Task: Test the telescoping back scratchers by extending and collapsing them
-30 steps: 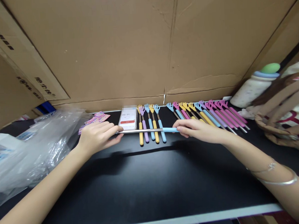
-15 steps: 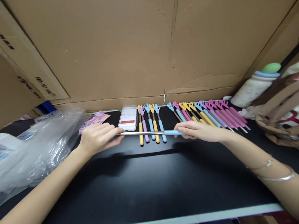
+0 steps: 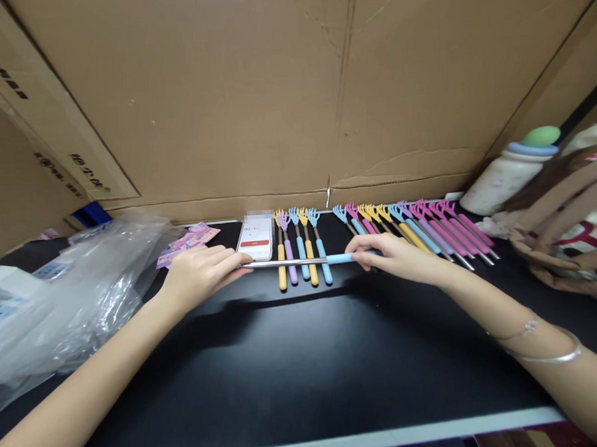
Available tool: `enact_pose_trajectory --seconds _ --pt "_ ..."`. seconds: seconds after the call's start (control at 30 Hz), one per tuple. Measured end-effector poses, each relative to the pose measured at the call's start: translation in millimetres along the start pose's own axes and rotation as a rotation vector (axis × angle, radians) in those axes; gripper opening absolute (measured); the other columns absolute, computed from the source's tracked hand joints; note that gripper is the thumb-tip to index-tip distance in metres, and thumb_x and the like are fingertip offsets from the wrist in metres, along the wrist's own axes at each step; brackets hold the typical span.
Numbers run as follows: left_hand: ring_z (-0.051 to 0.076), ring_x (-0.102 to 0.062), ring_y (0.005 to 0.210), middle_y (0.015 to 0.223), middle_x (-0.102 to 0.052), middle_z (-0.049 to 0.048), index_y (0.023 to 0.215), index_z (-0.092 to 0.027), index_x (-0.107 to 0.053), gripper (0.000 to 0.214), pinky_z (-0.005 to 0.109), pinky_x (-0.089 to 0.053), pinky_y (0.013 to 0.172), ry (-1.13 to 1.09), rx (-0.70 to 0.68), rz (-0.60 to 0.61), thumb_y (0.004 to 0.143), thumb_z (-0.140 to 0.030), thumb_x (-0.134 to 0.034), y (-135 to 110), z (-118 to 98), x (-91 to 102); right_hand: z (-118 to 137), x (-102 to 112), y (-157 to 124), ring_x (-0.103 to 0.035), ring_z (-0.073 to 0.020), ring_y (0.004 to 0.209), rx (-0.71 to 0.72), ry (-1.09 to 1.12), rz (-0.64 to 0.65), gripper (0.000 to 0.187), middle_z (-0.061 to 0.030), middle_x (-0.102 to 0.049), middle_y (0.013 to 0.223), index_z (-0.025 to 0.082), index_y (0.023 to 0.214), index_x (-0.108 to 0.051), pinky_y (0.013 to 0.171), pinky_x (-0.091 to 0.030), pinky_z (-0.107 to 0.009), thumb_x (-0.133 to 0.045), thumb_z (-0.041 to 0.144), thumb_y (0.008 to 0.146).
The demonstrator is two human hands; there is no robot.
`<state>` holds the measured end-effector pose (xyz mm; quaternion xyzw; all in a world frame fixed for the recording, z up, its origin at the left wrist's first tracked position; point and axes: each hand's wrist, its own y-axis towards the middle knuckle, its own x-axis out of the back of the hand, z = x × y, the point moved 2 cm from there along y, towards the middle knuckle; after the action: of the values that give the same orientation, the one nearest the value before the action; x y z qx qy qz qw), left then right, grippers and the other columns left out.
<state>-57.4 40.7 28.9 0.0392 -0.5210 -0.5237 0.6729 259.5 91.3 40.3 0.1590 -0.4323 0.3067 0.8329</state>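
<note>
A telescopic back scratcher is held level above the table between my two hands, its metal rod to the left and its light blue grip to the right. My left hand pinches the rod's left end. Closed around the blue grip's right part are the fingers of my right hand. The claw head does not show. Just behind the rod lie several back scratchers in yellow, purple and blue, claws pointing away. Farther right is another row of back scratchers, some with bare metal ends toward me.
A phone lies near my left hand, beside pink printed cards. Clear plastic bags cover the left side. On the right stand a white bottle and a tan bag. Cardboard walls the back of the black table.
My right hand has shifted its hold on the blue grip, with the fingers more bent and raised. The scratcher's right end is slightly higher. My left hand has barely moved.
</note>
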Motion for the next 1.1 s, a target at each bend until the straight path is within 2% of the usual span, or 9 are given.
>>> enact_pose_trajectory --seconds 0.13,0.4,0.57,0.67,0.93,1.1 --pt "0.011 -0.062 0.06 0.07 -0.068 -0.0034 0.081 -0.022 -0.062 0.02 0.022 -0.037 0.054 -0.046 0.023 0.025 0.087 -0.035 -0.048 1.9 -0.7 -0.6 -2.0 -0.5 0.9 -0.052 -0.0121 0.067 0.023 -0.031 -0.069 0.029 -0.0013 -0.06 0.072 0.018 0.091 -0.056 0.064 -0.036 -0.024 -0.043 0.044 0.085" --pt "0.013 -0.064 0.066 0.077 -0.069 -0.0019 0.084 -0.021 -0.061 0.03 0.021 -0.038 0.054 -0.173 0.124 0.117 0.09 -0.041 -0.039 2.2 -0.1 -2.6 0.6 2.2 0.5 -0.051 -0.0107 0.067 0.072 -0.105 -0.227 0.026 -0.0018 -0.061 0.082 0.019 0.09 -0.059 0.059 -0.035 -0.022 -0.048 0.042 0.083" --pt "0.015 -0.064 0.074 0.086 -0.069 0.001 0.09 -0.021 -0.062 0.037 0.022 -0.042 0.063 -0.342 0.224 0.252 0.09 -0.046 -0.035 -0.4 2.9 -8.5 8.3 1.1 -1.2 -0.053 -0.012 0.07 0.124 -0.14 -0.333 0.02 -0.0023 -0.061 0.083 0.019 0.086 -0.058 0.062 -0.038 -0.024 -0.05 0.037 0.083" --pt "0.016 -0.064 0.078 0.089 -0.069 0.002 0.092 -0.021 -0.063 0.038 0.023 -0.044 0.068 -0.429 0.257 0.289 0.089 -0.048 -0.036 -1.7 4.9 -11.1 9.7 -1.5 -0.5 -0.054 -0.0135 0.074 0.163 -0.152 -0.388 0.016 -0.0031 -0.061 0.083 0.019 0.085 -0.057 0.066 -0.039 -0.026 -0.051 0.034 0.083" --pt "0.016 -0.064 0.081 0.091 -0.069 0.0023 0.093 -0.02 -0.064 0.036 0.023 -0.046 0.072 -0.588 0.25 0.352 0.088 -0.045 -0.04 -2.0 9.1 -14.8 10.4 -8.9 0.3 -0.052 -0.0157 0.079 0.266 -0.214 -0.461 0.014 -0.0052 -0.058 0.084 0.02 0.087 -0.054 0.071 -0.04 -0.029 -0.049 0.032 0.085" --pt "0.015 -0.064 0.079 0.089 -0.069 0.0008 0.093 -0.022 -0.065 0.033 0.022 -0.045 0.067 -0.51 0.23 0.317 0.088 -0.045 -0.041 -2.4 7.7 -13.1 7.3 -9.7 -0.5 -0.051 -0.0163 0.079 0.338 -0.27 -0.502 0.014 -0.0061 -0.058 0.083 0.02 0.087 -0.054 0.071 -0.04 -0.03 -0.047 0.032 0.086"
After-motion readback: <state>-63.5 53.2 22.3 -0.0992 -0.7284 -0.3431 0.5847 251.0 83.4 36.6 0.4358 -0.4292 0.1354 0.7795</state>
